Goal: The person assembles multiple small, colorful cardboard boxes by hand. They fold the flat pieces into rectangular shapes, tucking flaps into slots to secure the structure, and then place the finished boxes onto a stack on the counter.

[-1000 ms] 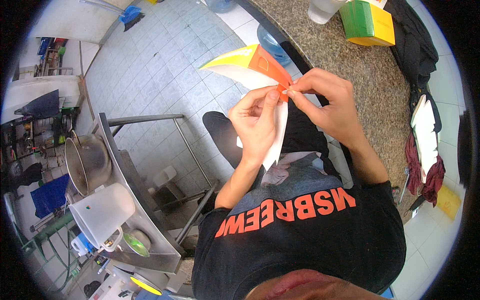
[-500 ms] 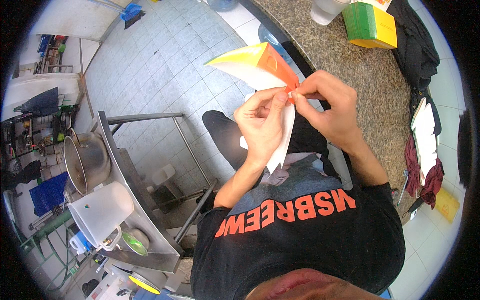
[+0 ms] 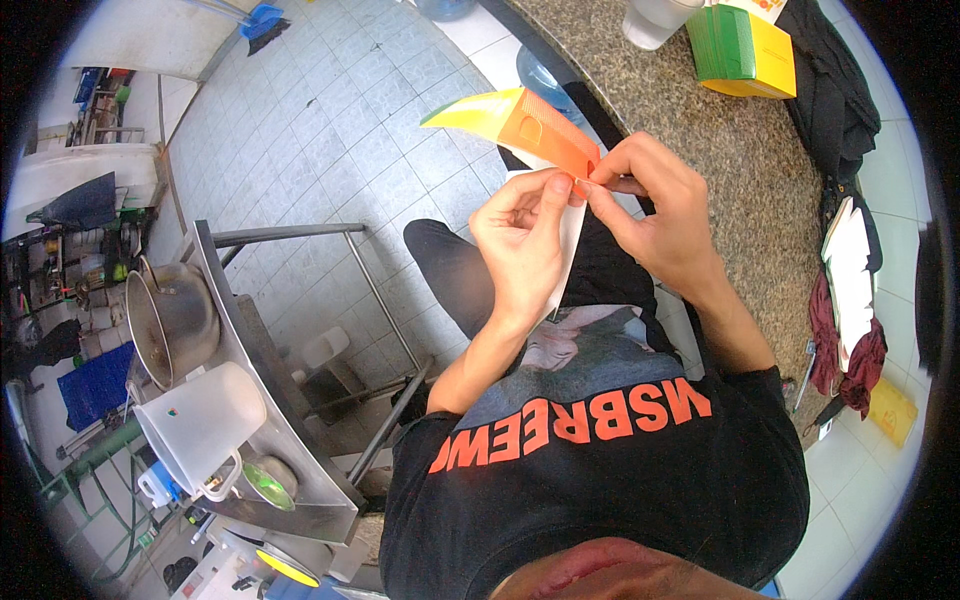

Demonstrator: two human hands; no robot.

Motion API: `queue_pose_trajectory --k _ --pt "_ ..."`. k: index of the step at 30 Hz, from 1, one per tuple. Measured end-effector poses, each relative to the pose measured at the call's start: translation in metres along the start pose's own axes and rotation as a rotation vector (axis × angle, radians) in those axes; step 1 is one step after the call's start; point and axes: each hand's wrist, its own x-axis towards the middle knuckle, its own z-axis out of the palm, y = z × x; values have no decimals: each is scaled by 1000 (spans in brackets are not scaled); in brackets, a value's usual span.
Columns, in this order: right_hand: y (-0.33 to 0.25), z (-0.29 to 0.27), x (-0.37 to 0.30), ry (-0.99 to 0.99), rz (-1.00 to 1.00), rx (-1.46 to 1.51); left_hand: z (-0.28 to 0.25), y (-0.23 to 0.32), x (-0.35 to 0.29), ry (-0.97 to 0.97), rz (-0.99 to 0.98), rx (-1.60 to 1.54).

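Observation:
Between my hands is a thin cardboard carton [image 3: 545, 135], partly folded, orange with a yellow and green flap and a white inner side. My left hand [image 3: 522, 240] pinches its near end between thumb and fingers. From the right, my right hand [image 3: 655, 215] pinches the same orange corner, its fingertips almost touching my left thumb. The carton is held in the air above my lap, beside the counter. A white part of it hangs down behind my left hand. My fingers hide the exact fold at the corner.
The speckled stone counter [image 3: 740, 190] at right bears a plastic cup [image 3: 655, 22], a stack of green and yellow cartons [image 3: 745, 55] and black cloth [image 3: 830, 90]. At left, a metal table [image 3: 290, 440] holds a pot [image 3: 175, 325] and a translucent pitcher [image 3: 210, 410].
The carton has tilted, so more of its orange face shows and less of its white inside. Both hands stay at the same corner, with small finger shifts.

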Motion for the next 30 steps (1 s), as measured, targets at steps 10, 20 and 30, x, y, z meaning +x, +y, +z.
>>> queue_pose_trajectory --k 10,20,30 --pt "-1 -3 1 -20 16 8 3 -4 -1 16 -30 -111" --pt "3 0 1 55 -29 -6 -1 -10 2 -21 -63 -94" --pt "3 -10 3 -13 -28 10 -3 -12 1 -68 3 -132"
